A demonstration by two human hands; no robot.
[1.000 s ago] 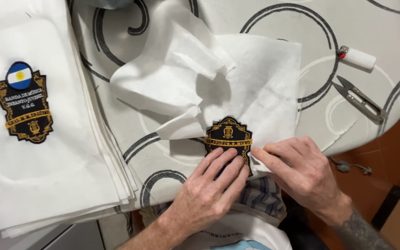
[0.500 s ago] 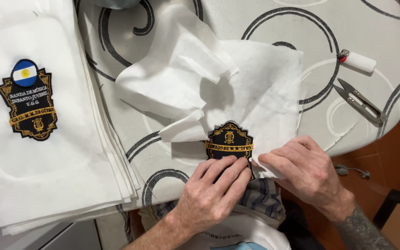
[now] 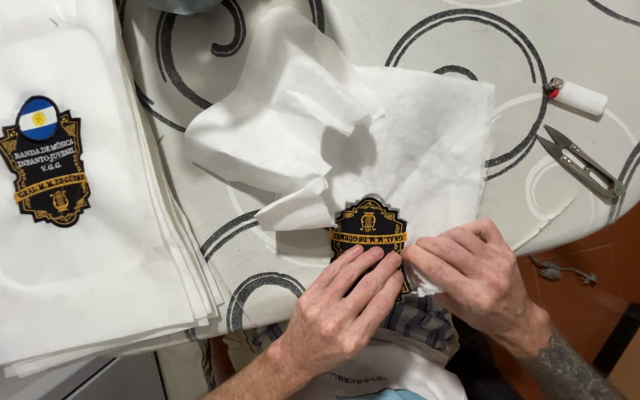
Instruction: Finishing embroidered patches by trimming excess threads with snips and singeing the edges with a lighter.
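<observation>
Left hand (image 3: 342, 307) lies flat, fingers together, pressing the lower part of a black shield-shaped embroidered patch with gold stitching (image 3: 368, 226). Right hand (image 3: 475, 278) pinches the edge of the crumpled white non-woven backing sheet (image 3: 416, 148) just beside the patch's right side. Patch sits at near edge of a grey ironing board cover with dark ring pattern (image 3: 616, 44). Small metal thread snips (image 3: 579, 163) lie well apart, right.

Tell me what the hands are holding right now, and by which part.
Both hands press on the black and gold embroidered patch: left hand flat over its lower half, right hand pinching the white backing fabric at its right edge.
</observation>
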